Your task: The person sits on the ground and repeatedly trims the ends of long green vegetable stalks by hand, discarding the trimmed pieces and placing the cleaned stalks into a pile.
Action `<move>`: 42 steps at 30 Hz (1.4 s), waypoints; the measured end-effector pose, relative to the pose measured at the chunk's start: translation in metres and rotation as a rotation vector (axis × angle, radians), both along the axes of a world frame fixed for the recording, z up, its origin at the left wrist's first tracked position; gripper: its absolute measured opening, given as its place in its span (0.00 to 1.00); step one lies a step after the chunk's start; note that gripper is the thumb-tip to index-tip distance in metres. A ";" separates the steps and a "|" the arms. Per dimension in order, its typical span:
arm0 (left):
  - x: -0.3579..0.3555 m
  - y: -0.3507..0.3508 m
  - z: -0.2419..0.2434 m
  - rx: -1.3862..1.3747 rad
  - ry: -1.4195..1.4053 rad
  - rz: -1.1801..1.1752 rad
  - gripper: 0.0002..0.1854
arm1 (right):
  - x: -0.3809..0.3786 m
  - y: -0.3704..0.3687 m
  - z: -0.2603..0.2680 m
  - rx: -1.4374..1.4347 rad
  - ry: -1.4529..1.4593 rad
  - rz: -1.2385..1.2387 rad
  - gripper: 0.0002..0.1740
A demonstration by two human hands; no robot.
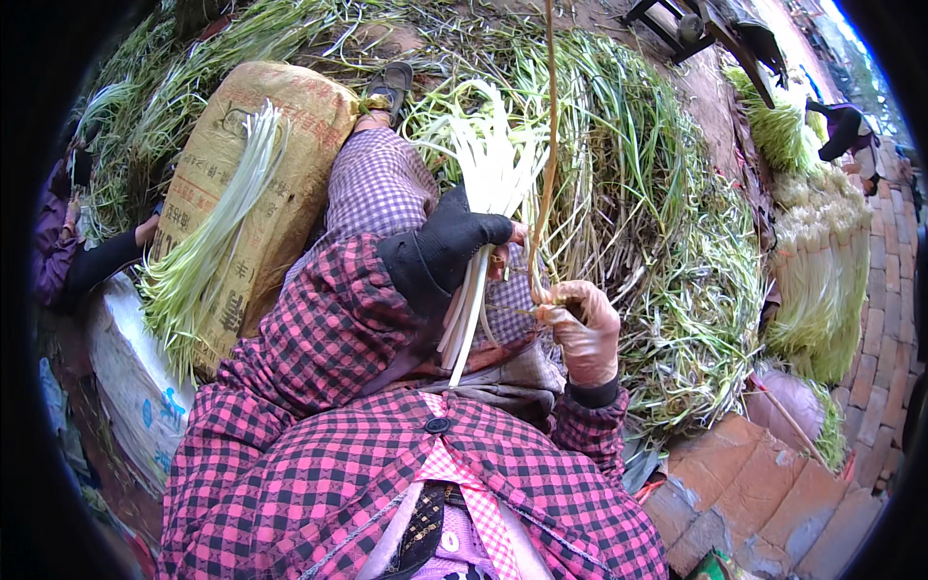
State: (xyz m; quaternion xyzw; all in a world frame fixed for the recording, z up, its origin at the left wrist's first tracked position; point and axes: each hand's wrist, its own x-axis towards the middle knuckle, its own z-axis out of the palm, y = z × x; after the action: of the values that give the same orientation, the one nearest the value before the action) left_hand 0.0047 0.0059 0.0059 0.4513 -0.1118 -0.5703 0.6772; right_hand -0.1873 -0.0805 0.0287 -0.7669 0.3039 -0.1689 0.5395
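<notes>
My left hand (pixel 464 239), in a black fingerless glove, grips a bundle of long pale vegetable stalks (pixel 500 163). The bundle's white ends fan out beyond my fist, and its lower ends point towards my lap. My right hand (pixel 587 319) wears a thin translucent glove. Its thumb and forefinger pinch the lower part of a long brown strand (pixel 549 145), right beside the bundle. Where the fingers meet, I cannot tell whether a stalk is pinched too. Another sheaf of pale stalks (pixel 225 232) lies across a stuffed yellow woven sack (pixel 290 130) to my left.
Heaps of green leaves and stalk trimmings (pixel 652 217) cover the ground ahead and to the right. Tied pale bundles (pixel 819 275) stand by a brick path (pixel 873 304). Flattened cardboard (pixel 754 493) lies at lower right. One person (pixel 61 239) is at far left, another (pixel 844 134) at upper right.
</notes>
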 end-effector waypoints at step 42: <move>0.010 0.004 0.006 -0.037 -0.035 0.192 0.09 | -0.060 -0.013 -0.076 0.434 0.142 -0.072 0.05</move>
State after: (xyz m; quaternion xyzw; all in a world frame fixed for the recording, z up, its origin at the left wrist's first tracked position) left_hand 0.0145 0.0097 0.0118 0.4573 -0.0903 -0.4926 0.7349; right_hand -0.2470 -0.0932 -0.0468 -0.6316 0.3973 -0.0645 0.6626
